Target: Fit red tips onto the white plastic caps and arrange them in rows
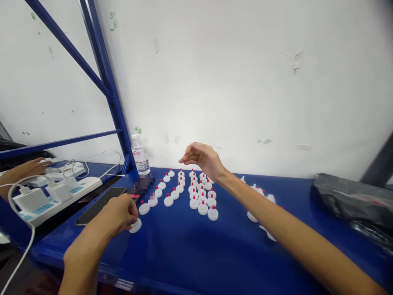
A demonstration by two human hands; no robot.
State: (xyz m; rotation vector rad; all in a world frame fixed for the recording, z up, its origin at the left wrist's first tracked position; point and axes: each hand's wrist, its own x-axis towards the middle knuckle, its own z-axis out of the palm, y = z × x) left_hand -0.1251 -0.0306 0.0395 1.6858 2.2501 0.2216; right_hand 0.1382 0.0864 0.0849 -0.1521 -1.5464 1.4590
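My left hand [120,213] is closed in a pinch on the top of a white nozzle cap [135,226], whose base is at the blue table surface. Its tip is hidden by my fingers. Beside it stands another white nozzle cap with a red tip [144,208], at the near end of a slanting line of such caps. My right hand [204,159] hovers above the far ends of the rows, fingers stretched and slightly bent, with nothing seen in them. Several red-tipped caps [203,207] stand upright in rows in front of it. Loose white caps [252,217] lie partly behind my right forearm.
Two phones [101,205] lie left of the caps. A water bottle [140,155] stands at the wall by the blue frame [113,98]. Power strips [61,196] with chargers and cables line the left, near another person's hand [30,168]. A dark plastic bag [344,196] lies right.
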